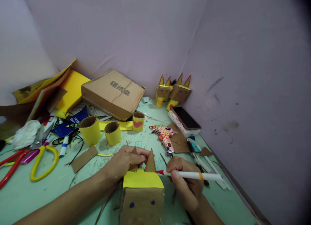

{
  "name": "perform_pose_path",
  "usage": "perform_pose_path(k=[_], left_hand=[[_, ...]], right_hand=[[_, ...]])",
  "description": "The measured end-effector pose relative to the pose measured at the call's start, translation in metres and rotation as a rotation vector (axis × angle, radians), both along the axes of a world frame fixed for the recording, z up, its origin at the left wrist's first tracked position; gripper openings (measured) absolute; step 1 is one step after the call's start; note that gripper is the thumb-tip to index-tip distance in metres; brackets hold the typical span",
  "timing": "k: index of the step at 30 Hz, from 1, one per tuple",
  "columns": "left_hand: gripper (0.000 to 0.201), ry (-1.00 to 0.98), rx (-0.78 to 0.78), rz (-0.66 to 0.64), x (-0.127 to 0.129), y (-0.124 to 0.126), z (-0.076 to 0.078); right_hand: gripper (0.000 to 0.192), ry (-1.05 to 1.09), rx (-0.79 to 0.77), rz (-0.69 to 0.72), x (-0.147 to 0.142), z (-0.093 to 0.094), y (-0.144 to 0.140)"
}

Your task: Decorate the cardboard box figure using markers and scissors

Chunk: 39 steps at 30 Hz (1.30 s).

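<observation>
A cardboard box head (143,202) with a yellow top, two blue dot eyes and two pointed cardboard ears stands close to me. My left hand (128,160) is closed around the back of it near the ears, its fingertips partly hidden behind them. In my right hand (186,183) is a white marker (201,175) with an orange band, pinched between thumb and fingers. Its red tip meets the lower edge of the right ear (151,163), which has a reddish outline.
Yellow cardboard rings (89,134) stand beyond my left hand. Scissors (45,160) lie at left. A large cardboard box (113,92), two finished-looking eared figures (179,92) and a phone (186,117) are at the back. A glue gun (165,136) and several pens (211,173) lie right.
</observation>
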<state>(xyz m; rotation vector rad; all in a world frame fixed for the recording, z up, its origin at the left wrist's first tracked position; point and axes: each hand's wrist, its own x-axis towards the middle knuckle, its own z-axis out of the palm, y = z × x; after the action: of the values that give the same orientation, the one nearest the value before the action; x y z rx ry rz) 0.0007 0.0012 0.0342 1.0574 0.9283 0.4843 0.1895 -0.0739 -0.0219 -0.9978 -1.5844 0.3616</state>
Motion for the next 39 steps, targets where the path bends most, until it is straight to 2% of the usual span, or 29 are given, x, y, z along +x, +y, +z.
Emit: perform_pose_path(k=[5, 13, 18, 22, 29, 34, 39], left_hand=[[0.038, -0.016, -0.037, -0.011, 0.001, -0.003, 0.007], [0.032, -0.02, 0.023, -0.004, 0.001, 0.002, -0.007], [0.029, -0.031, 0.026, -0.026, 0.0, 0.002, -0.008], [0.029, -0.025, 0.026, -0.028, 0.001, 0.002, -0.008], [0.026, -0.029, 0.02, -0.049, 0.001, 0.002, -0.009], [0.038, -0.024, -0.003, -0.051, 0.001, 0.003, -0.011], [0.04, -0.065, -0.019, -0.064, 0.001, 0.001, -0.012]], right_hand=[[0.026, 0.049, 0.015, -0.017, -0.002, 0.003, -0.001], [0.025, 0.075, -0.049, -0.078, -0.006, 0.006, -0.002], [0.024, 0.008, -0.016, -0.02, -0.001, 0.002, -0.002], [0.026, 0.081, -0.021, -0.042, -0.004, 0.004, -0.002], [0.024, 0.031, -0.033, -0.047, -0.004, 0.004, 0.0], [0.018, 0.055, 0.039, -0.022, -0.007, 0.006, 0.002], [0.019, 0.095, 0.013, -0.072, -0.012, 0.009, 0.002]])
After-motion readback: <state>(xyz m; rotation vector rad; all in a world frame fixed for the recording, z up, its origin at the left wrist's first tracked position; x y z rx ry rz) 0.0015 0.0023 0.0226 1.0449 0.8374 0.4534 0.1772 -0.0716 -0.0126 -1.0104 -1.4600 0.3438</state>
